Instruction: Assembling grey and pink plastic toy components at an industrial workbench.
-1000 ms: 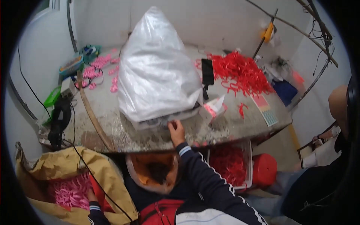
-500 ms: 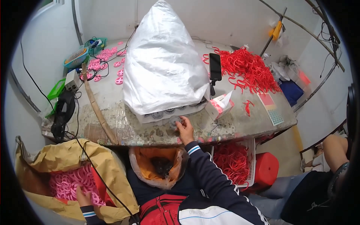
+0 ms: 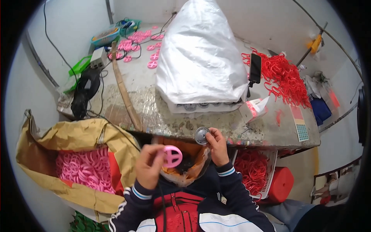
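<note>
In my left hand [image 3: 148, 165] is a pink spoked plastic wheel [image 3: 172, 156], gripped at its left side; this hand is slightly blurred. My right hand [image 3: 218, 146] pinches a small grey round disc [image 3: 201, 135] by its right edge, close to the table's front edge. The two pieces are apart, with the disc to the right of the wheel and farther from me. Below them, in front of my lap, is a bag-lined bin [image 3: 203, 159] with something dark inside. A paper sack [image 3: 40, 170] full of pink rings [image 3: 83, 166] stands to my left.
A big white plastic bag [image 3: 201, 58] covers a tray of discs on the table [image 3: 150, 120]. A wooden stick [image 3: 125, 91], black cables, a phone [image 3: 255, 69], a tissue box [image 3: 253, 111] and red strips [image 3: 286, 77] lie around it. A white basket [image 3: 270, 174] sits lower right.
My left hand has come out of the sack with a pink wheel. My right hand has brought the grey disc off the table toward me. The view has shifted.
</note>
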Tool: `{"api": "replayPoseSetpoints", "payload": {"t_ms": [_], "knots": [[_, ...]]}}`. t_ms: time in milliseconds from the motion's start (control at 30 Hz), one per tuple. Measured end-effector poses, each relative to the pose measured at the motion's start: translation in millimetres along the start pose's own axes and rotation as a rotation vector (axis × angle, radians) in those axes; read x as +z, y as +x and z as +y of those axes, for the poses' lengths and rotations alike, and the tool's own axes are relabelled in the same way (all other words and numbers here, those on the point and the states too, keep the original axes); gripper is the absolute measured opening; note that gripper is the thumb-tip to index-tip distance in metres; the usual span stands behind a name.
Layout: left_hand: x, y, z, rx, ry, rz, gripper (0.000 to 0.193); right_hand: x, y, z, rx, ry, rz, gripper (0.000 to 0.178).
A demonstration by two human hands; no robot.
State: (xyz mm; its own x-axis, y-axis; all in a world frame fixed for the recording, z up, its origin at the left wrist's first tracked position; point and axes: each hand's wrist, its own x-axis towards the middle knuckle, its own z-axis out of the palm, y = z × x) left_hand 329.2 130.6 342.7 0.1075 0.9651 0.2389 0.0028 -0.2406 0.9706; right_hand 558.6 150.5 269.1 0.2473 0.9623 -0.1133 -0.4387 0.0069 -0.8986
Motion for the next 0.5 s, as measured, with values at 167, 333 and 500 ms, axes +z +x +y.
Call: {"api": "replayPoseSetpoints", "payload": {"t_ms": [167,333,500], "knots": [[-36,18,-24,0.168,-0.062,0.442,0.022,-22,-7,15,-0.051,-0.167,-0.053,0.019],[-108,-14,-49,0.158,0.125,1.001,0.025,-45,3,27,0.069,-0.026,0.032,0.017],[-122,-80,-74,-0.177,-0.436,0.767,0.027,-48,7,32,0.091,0.002,0.027,0.017]]}}
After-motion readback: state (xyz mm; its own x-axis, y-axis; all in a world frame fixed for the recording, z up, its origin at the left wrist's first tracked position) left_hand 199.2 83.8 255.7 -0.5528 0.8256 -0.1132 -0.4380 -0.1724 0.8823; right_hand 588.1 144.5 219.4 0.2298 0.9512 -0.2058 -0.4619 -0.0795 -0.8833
